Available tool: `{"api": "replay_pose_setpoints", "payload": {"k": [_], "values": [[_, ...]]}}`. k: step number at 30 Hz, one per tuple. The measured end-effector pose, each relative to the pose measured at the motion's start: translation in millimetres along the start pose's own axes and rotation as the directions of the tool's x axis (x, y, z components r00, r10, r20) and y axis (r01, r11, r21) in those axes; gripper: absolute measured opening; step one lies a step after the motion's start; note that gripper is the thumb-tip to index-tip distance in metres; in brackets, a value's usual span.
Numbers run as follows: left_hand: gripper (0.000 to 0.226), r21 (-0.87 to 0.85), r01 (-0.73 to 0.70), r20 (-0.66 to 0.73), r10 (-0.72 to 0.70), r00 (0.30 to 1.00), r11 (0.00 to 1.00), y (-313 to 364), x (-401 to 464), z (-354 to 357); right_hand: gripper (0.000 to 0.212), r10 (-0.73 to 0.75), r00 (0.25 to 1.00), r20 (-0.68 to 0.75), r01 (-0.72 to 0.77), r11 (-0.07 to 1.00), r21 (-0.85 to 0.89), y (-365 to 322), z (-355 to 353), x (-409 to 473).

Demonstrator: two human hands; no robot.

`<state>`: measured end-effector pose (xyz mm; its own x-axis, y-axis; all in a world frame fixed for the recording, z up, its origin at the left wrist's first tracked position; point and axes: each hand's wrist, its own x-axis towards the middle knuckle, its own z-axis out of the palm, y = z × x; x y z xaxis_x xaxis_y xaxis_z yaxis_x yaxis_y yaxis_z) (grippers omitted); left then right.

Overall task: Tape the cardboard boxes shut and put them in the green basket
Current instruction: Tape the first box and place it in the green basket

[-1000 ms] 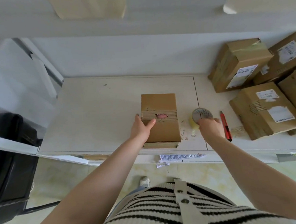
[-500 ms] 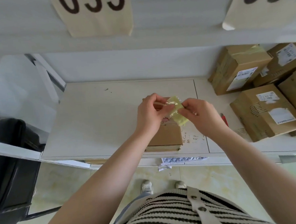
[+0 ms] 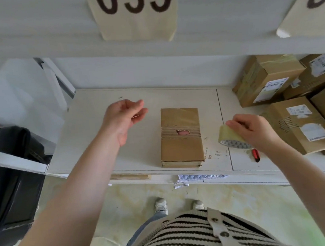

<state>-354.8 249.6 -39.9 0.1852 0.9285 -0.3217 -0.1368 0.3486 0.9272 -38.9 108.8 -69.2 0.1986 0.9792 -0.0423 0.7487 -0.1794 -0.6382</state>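
Note:
A flat brown cardboard box [image 3: 181, 150] lies on the white shelf [image 3: 94, 146], with a torn hole in its ribbed middle strip that shows pink. To the right of it, my right hand [image 3: 253, 130] grips a roll of yellowish clear tape [image 3: 229, 136] just above the shelf. Left of the box and raised, my left hand [image 3: 122, 119] has its thumb and fingers pinched together on a pale sliver that looks like the tape's free end. The strip between my hands is too clear to make out. No green basket is in view.
A red cutter [image 3: 256, 155] lies under my right wrist. Several labelled cardboard boxes [image 3: 299, 126] are stacked at the shelf's right end. An upper shelf with a paper tag "033" [image 3: 136, 14] hangs overhead. A black object [image 3: 12, 170] stands at the left, below the shelf.
My right hand picked the roll up off the shelf and both hands met at it over the box. Now the hands have drawn apart, left hand to the left, roll to the right.

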Motion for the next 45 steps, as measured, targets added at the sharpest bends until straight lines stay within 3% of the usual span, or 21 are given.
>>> {"api": "replay_pose_setpoints", "payload": {"k": [4,9,20,29,31,33,35,37,40,43,45], "values": [[0.028,0.022,0.019,0.012,-0.02,1.0,1.0,-25.9,1.3,-2.1,0.049,0.067,0.998,0.003,-0.067,0.997,0.031,3.2,-4.7,8.3],[0.029,0.13,0.053,-0.043,-0.048,0.998,0.99,-67.4,11.3,-5.7,0.044,0.18,0.976,0.126,-0.178,0.984,-0.03,16.9,-0.9,23.9],[0.029,-0.001,0.333,-0.189,-0.327,0.926,0.943,-137.7,32.7,1.9,0.046,0.287,0.922,0.261,-0.244,0.952,-0.187,47.9,20.5,57.0],[0.022,0.023,0.365,-0.225,-0.351,0.909,0.931,-148.7,44.1,10.0,0.048,0.355,0.89,0.288,-0.297,0.928,-0.226,56.0,31.5,65.8],[0.02,0.076,0.333,-0.26,-0.304,0.917,0.94,-149.5,43.2,15.5,0.045,0.378,0.879,0.29,-0.316,0.918,-0.24,56.7,35.8,65.0],[0.027,0.266,0.227,-0.303,-0.143,0.942,0.937,-149.7,40.9,19.2,0.044,0.39,0.873,0.292,-0.319,0.911,-0.261,56.7,39.6,64.7],[0.026,0.557,0.085,-0.247,0.067,0.967,0.826,-150.3,37.9,20.2,0.044,0.397,0.871,0.289,-0.316,0.904,-0.289,56.8,42.1,64.6],[0.018,0.712,-0.015,-0.149,0.171,0.974,0.702,-152.6,34.5,20.4,0.045,0.405,0.871,0.278,-0.316,0.896,-0.312,58.7,43.6,63.8],[0.007,0.756,-0.069,-0.128,0.25,0.96,0.651,-156.2,32.5,16.3,0.046,0.404,0.874,0.269,-0.314,0.894,-0.32,61.9,44.5,62.7],[0.028,0.756,-0.096,-0.114,0.275,0.955,0.647,-152.9,33.2,17.6,0.046,0.395,0.879,0.268,-0.306,0.897,-0.317,62.6,45.5,63.0],[0.039,0.816,-0.127,-0.024,0.251,0.968,0.564,-148.9,35.6,23.0,0.045,0.394,0.878,0.273,-0.308,0.9,-0.308,63.1,46.5,62.9]]}}
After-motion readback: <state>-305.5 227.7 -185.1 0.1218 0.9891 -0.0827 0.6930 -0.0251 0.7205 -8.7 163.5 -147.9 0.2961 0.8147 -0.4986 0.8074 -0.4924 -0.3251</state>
